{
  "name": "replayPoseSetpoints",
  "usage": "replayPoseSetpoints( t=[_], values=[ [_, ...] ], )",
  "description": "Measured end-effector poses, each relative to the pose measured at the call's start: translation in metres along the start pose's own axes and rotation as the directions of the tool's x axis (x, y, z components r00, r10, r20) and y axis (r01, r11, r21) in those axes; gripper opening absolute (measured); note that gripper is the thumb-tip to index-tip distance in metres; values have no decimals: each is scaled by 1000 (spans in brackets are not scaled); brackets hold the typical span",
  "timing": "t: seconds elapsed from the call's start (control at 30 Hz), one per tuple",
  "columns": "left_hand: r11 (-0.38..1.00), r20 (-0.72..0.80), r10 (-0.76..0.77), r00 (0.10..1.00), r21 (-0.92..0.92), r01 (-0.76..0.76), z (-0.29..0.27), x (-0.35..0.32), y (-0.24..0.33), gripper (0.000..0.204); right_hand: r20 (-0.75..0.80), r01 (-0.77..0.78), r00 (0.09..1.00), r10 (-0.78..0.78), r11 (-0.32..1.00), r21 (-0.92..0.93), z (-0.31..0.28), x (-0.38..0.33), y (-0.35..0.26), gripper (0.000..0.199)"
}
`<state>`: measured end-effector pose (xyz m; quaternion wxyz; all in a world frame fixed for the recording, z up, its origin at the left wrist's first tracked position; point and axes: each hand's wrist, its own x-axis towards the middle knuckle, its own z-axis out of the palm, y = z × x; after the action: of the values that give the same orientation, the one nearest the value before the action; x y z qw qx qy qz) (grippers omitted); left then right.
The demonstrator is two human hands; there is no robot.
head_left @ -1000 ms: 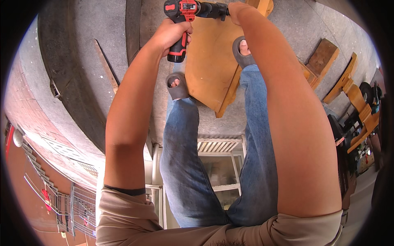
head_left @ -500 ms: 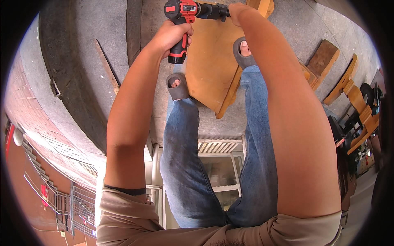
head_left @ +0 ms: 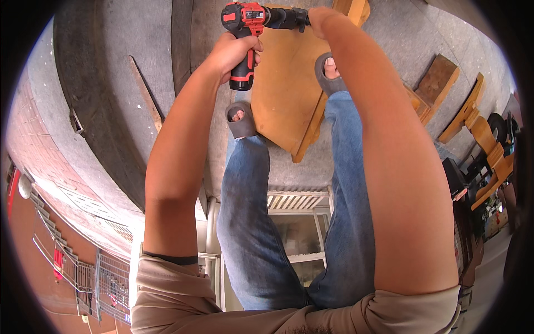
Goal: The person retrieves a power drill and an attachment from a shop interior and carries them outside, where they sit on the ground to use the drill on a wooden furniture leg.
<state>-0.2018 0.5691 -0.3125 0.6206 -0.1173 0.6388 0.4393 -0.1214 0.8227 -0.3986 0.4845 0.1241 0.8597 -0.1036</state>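
My left hand grips the handle of a red and black cordless drill near the top of the view. Its black chuck points right, where my right hand holds the front of the drill at the upper edge of a wooden panel. The panel lies flat on the concrete floor. My right foot in a grey slipper rests on the panel, and my left foot in a grey slipper stands on the floor beside its left edge. The drill bit is hidden by my right hand.
Several wooden furniture parts lie on the floor to the right, with curved ones further right. A thin wooden strip lies on the left. A white frame shows between my legs.
The left foot has shifted slightly on the floor beside the panel. Both hands and the drill stay in nearly the same place.
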Motion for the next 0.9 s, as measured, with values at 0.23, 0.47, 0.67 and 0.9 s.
replayPoseSetpoints(
  t=[0.23,0.47,0.67,0.9],
  values=[
    [995,40,99,994,10,-100,-8,4,-5,25,86,167,983,-160,983,-76,7,16,13,32],
    [985,45,140,989,-107,-135,-10,3,-4,22,-73,222,974,-215,969,112,-17,-22,20,43],
    [992,48,125,991,-1,-126,1,-6,4,14,-27,264,964,-263,954,141,-17,-29,27,43],
    [994,-20,104,994,10,-104,10,-5,6,15,92,312,941,-325,940,137,-20,-1,35,45]
  ],
)
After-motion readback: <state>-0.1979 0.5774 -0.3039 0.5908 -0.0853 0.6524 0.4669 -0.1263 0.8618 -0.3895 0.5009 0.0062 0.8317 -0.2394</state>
